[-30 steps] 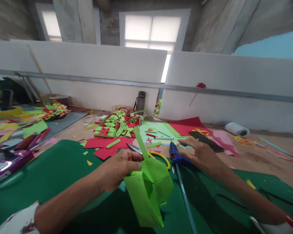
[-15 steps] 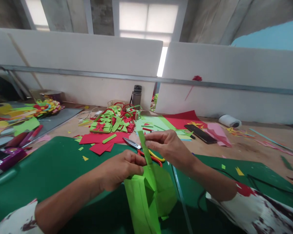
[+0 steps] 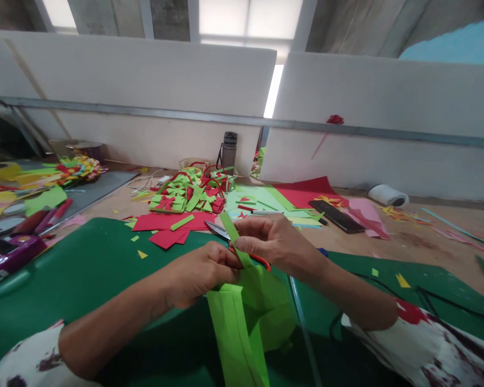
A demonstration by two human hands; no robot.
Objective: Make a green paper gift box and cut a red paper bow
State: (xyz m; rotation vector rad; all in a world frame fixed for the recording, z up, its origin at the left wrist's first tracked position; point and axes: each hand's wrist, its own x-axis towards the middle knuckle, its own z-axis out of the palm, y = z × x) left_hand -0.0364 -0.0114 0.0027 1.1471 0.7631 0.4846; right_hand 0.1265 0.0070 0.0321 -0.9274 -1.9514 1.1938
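Observation:
A folded green paper bag (image 3: 236, 328) stands open-sided in front of me, over the dark green mat. My left hand (image 3: 205, 274) pinches its upper edge, where a narrow green paper strip (image 3: 228, 226) joins it. Higher on that strip, my right hand (image 3: 270, 239) holds it between thumb and fingers; it slants up to the left. Just behind my hands lie scissors (image 3: 218, 230), their handles partly covered by my right hand. A clear glue stick (image 3: 302, 328) runs beside the bag on the right.
Red paper pieces (image 3: 165, 221) and a heap of small green and red paper bags (image 3: 189, 191) lie beyond the green mat (image 3: 105, 269). Farther back stands a bottle (image 3: 228, 152). A phone (image 3: 336, 216) is at right, a purple tool (image 3: 14, 260) at left.
The strip leans further left, and my right hand has moved slightly down along it. My left hand keeps its hold at the bag's edge. The view has shifted a little.

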